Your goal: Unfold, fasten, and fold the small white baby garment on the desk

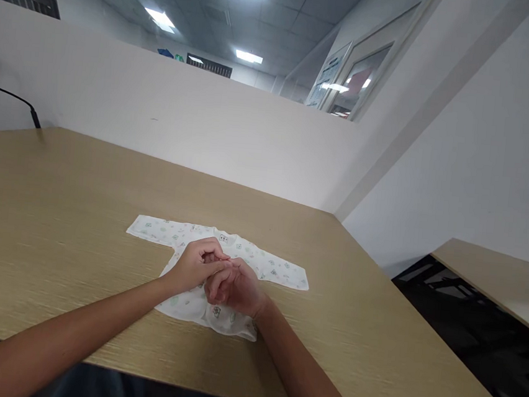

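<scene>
A small white baby shirt [183, 306] with a scattered print lies spread flat on the wooden tabletop [84, 225]. Its two long sleeves stretch out to the left and right, and the neckline with a small label faces the far side. Over the middle of the shirt, my left hand [198, 266] is closed, thumb and fingertips pinched. Its fingertips meet those of my right hand [236, 288], whose fingers are curled in. Anything between the fingers is hidden or too small to name. Both hands cover the shirt's centre front.
A white partition [206, 124] rises along the table's far edge, and a white wall [475, 150] stands to the right. At the far left a black cable [33, 115] meets the tabletop. Another wooden table [504, 278] is beyond the right edge.
</scene>
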### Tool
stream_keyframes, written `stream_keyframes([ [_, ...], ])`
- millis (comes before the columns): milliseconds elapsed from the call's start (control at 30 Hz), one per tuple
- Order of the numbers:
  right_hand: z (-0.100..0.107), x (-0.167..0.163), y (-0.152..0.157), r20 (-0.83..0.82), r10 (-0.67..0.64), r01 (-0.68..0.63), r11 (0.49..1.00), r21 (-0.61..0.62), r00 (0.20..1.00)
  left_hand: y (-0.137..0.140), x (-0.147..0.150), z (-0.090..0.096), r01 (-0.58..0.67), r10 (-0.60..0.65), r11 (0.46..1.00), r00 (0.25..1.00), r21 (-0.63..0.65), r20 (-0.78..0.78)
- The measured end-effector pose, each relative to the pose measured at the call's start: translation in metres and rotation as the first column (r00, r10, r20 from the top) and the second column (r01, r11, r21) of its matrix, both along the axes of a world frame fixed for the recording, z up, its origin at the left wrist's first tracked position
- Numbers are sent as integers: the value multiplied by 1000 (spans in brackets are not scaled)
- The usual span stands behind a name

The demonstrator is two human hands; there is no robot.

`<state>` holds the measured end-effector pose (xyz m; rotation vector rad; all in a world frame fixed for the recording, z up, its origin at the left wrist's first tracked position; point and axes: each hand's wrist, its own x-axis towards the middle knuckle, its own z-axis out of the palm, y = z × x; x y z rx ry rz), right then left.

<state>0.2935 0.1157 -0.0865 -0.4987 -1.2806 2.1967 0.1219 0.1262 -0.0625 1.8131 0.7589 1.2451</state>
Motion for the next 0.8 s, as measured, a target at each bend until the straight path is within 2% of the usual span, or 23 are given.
stream_keyframes([
  [233,3,-1,-1,11,-29,29,999,-22,1000,3,-1,-1,-42,42,999,999,-10,0],
  [400,1,-2,1,22,-89,89,996,-15,996,6,-3,-1,-10,10,999,1000,-38,-7],
  [633,1,1,2,106,-109,110,994,-5,988,4,-6,4,83,-75,994,991,65,-111],
  [800,3,2,0,109,-133,133,991,7,985,6,-6,3,51,-46,998,994,48,-95],
])
